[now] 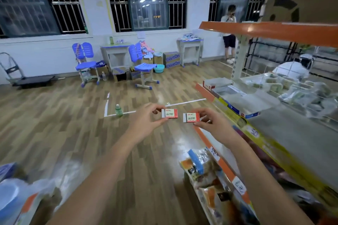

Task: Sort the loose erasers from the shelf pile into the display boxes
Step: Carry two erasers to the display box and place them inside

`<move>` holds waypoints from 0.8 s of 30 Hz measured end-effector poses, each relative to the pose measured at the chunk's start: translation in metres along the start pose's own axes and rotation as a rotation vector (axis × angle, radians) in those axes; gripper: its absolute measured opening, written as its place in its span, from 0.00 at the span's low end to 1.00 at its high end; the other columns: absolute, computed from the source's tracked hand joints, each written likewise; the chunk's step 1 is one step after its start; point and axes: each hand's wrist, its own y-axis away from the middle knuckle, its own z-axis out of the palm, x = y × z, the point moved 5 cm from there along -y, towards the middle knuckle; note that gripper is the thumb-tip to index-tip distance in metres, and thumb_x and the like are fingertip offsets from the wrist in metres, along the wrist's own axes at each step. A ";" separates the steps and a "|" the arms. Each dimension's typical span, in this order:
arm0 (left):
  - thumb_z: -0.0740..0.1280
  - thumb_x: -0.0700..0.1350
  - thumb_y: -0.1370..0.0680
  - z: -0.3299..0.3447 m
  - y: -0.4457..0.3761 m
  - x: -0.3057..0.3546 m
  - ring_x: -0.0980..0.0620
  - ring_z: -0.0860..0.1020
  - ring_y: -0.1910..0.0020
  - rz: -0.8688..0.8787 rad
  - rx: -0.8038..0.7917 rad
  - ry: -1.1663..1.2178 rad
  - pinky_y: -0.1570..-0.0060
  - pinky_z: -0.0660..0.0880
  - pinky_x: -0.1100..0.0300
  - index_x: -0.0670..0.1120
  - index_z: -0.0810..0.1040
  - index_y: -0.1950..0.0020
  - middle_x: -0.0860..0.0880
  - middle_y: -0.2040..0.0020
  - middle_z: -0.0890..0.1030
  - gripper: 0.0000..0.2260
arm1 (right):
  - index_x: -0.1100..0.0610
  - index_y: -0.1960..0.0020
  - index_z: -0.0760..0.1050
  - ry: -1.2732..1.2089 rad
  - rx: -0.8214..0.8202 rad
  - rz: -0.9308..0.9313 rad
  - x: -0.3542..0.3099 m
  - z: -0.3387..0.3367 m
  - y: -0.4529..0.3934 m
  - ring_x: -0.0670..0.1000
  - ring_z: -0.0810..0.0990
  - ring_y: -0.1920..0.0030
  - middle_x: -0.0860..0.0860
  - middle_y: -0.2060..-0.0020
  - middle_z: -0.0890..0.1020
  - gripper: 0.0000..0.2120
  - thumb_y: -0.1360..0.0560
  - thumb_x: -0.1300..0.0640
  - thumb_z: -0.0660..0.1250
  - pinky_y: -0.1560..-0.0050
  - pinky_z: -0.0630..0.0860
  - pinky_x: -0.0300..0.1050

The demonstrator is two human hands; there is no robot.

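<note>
Two small red-and-white erasers, one to the left and the other to the right, are held side by side in the air over the wooden floor, just left of the shelf and well short of the open display boxes further along it. Each is pinched by its edges, labels up, between thumb and fingertips of the left hand and the right hand, both arms stretched forward with wrists level. The step is judged best done if the labels are compared, then each eraser is carried to its matching box and laid flat, label up.

"2B" marks both erasers; "Ganten" marks stacked cartons.
</note>
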 end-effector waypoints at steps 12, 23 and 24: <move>0.75 0.46 0.31 0.090 -0.223 -0.090 0.66 0.72 0.57 0.169 -0.144 0.161 0.61 0.64 0.76 0.58 0.77 0.49 0.64 0.58 0.75 0.14 | 0.47 0.51 0.77 0.012 0.342 0.110 0.096 -0.034 -0.176 0.37 0.75 0.66 0.41 0.61 0.80 0.14 0.30 0.63 0.73 0.65 0.72 0.28; 0.75 0.46 0.31 0.191 -0.382 -0.104 0.63 0.74 0.57 0.296 -0.337 0.276 0.61 0.66 0.74 0.66 0.74 0.54 0.64 0.56 0.76 0.17 | 0.47 0.54 0.76 0.146 0.536 0.193 0.167 -0.103 -0.276 0.39 0.77 0.64 0.44 0.61 0.81 0.13 0.33 0.59 0.75 0.64 0.71 0.30; 0.75 0.45 0.31 0.199 -0.396 -0.104 0.64 0.74 0.58 0.312 -0.353 0.288 0.61 0.66 0.74 0.66 0.74 0.54 0.67 0.57 0.76 0.17 | 0.45 0.55 0.75 0.166 0.546 0.191 0.171 -0.109 -0.283 0.38 0.76 0.65 0.44 0.62 0.81 0.13 0.33 0.59 0.75 0.64 0.71 0.29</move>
